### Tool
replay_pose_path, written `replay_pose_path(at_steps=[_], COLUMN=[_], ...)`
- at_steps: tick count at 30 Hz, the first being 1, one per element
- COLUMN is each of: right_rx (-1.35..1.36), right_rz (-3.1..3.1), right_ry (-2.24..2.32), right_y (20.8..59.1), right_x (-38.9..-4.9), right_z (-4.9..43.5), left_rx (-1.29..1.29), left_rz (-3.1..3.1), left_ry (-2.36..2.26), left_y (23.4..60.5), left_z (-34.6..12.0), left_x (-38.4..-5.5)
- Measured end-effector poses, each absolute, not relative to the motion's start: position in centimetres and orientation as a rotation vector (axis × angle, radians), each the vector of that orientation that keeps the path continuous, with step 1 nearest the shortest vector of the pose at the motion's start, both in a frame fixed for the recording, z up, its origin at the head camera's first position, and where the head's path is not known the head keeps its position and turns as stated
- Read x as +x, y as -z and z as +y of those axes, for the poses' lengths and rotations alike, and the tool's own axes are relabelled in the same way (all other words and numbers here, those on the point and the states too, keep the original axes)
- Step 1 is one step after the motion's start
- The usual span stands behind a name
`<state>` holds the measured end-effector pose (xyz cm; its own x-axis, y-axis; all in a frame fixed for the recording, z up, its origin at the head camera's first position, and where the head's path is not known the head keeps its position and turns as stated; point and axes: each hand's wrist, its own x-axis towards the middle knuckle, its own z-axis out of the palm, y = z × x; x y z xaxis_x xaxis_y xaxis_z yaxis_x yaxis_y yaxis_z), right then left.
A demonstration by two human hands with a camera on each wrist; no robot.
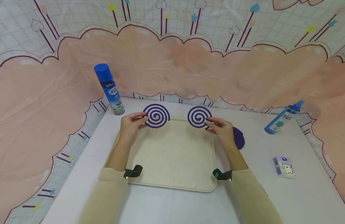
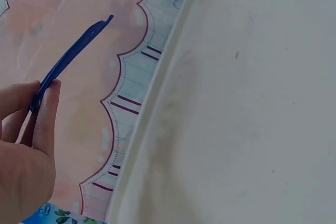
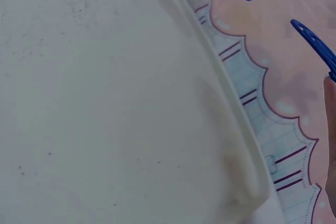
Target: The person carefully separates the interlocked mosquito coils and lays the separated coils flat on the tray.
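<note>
My left hand [image 1: 129, 127] pinches a dark purple-blue mosquito coil [image 1: 156, 116] at its left edge, thumb on the near face. The coil is raised upright above the far edge of a cream tray [image 1: 172, 158]. To the right, my right hand [image 1: 223, 129] pinches a second mosquito coil [image 1: 199, 117] by its right edge, at about the same height. A gap separates the two spirals. Seen nearly edge-on in the left wrist view, the left coil [image 2: 73, 51] looks thin. Only part of the right coil [image 3: 315, 43] shows in the right wrist view.
Beside my right wrist lies a purple coiled disc [image 1: 239, 138], partly hidden. A blue spray can [image 1: 112, 93] stands at the back left. On the right are a blue spray bottle [image 1: 282, 119] and a small lilac-and-white box [image 1: 284, 167]. A patterned cloth [image 1: 175, 68] hangs behind the white table [image 1: 167, 205].
</note>
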<state>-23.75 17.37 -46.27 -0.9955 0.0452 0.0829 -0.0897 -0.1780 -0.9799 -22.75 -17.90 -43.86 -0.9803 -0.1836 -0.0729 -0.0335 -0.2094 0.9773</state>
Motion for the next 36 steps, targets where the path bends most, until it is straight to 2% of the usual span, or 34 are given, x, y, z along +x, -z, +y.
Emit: replay_pose_path(at_steps=[23, 27, 30, 36], right_rx=[-0.159, -0.163, -0.070, 0.097], right_rz=[-2.494, -2.587, -2.711, -2.844], right_ry=[-2.201, -2.046, -1.770, -1.361], right_y=[49.7, 50.3, 50.5, 50.6], right_x=[-25.2, -25.3, -25.2, -24.9], right_z=[15.6, 15.0, 14.9, 14.5], left_rx=[0.546, 0.529, 0.470, 0.343], left_rz=[-2.217, -2.282, -2.341, -2.644], left_ry=[2.245, 2.196, 2.118, 1.596], left_y=[48.0, 48.5, 48.9, 49.2], left_z=[-19.0, -18.9, -18.9, -18.8], left_x=[-23.5, -23.5, -23.5, -23.4])
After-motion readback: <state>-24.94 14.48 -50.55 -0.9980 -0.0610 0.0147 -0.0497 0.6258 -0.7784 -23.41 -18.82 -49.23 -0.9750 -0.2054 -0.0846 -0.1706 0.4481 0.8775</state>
